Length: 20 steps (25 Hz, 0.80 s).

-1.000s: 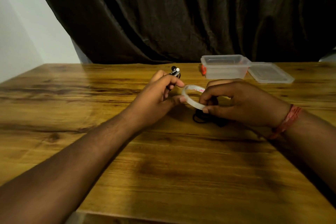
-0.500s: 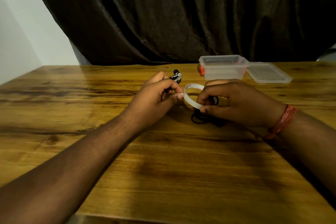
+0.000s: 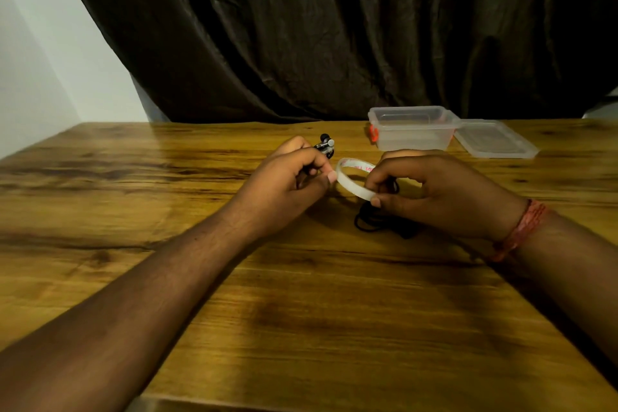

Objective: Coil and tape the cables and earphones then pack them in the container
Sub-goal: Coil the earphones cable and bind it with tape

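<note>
My left hand (image 3: 287, 177) grips the black earphones (image 3: 325, 144), whose silver-tipped buds stick out above its fingers; its thumb tip touches the rim of a clear tape roll (image 3: 351, 177). My right hand (image 3: 434, 191) pinches the other side of the roll between thumb and fingers, just above the table. A black coiled cable (image 3: 371, 221) lies on the wood under my right hand, partly hidden by it. The clear plastic container (image 3: 413, 134) stands open at the back right.
The container's clear lid (image 3: 495, 139) lies flat to its right. A small red-orange item (image 3: 374, 134) sits against the container's left wall. A dark curtain (image 3: 334, 27) hangs behind the wooden table (image 3: 301, 311).
Both hands and the tape roll stay almost where they were; the left thumb has kept contact with the roll's rim.
</note>
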Each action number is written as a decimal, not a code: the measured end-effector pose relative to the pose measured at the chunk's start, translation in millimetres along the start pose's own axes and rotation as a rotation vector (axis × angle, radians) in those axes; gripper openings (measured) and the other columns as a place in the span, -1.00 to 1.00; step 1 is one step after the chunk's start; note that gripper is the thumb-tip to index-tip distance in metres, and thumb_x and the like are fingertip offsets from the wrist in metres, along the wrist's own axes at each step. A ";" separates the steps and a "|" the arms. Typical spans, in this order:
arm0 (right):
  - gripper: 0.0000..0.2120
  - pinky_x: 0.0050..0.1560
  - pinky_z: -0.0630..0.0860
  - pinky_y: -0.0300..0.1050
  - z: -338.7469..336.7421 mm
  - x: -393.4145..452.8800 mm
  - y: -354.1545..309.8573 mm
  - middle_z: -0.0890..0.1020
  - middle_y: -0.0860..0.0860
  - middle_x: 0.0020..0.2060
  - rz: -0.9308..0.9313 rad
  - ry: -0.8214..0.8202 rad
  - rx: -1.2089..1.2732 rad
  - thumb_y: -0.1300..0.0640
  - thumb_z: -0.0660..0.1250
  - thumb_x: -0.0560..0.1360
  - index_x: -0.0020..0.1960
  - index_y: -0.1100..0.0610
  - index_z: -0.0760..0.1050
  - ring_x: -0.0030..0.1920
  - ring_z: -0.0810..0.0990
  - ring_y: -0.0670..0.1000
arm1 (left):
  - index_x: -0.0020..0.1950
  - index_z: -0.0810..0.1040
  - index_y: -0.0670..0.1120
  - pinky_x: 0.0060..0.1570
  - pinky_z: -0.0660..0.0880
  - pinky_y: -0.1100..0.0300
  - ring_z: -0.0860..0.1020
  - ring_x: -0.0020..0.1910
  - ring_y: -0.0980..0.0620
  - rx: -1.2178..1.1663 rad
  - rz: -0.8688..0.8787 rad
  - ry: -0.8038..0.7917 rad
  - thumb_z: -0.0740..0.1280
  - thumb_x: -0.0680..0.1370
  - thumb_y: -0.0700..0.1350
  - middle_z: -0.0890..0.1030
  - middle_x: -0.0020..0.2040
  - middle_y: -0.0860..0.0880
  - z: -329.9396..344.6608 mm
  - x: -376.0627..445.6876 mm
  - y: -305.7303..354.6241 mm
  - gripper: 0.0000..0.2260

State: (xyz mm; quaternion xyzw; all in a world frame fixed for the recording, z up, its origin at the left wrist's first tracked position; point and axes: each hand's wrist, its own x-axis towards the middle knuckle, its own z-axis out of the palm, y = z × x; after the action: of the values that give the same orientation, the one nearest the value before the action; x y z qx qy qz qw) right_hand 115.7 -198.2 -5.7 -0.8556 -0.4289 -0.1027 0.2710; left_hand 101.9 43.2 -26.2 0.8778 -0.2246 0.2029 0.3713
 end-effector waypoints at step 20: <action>-0.72 -0.13 0.60 -0.29 38.5 8.0 -38.2 0.72 -0.08 -0.13 0.168 -0.076 0.369 -0.19 0.30 0.46 -0.08 0.00 0.61 -0.19 0.70 -0.15 | -0.07 0.57 -0.02 -0.11 0.38 0.40 0.50 -0.07 0.16 0.094 0.093 0.184 0.36 0.55 -0.12 0.48 -0.07 0.11 -45.3 11.2 -3.1 -0.98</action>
State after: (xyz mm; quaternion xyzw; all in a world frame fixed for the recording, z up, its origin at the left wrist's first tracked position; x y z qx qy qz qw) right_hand 88.2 -152.9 -20.1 -0.8273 -0.3778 0.0330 0.4145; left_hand 104.2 76.1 7.1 0.8606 -0.2203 0.3100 0.3388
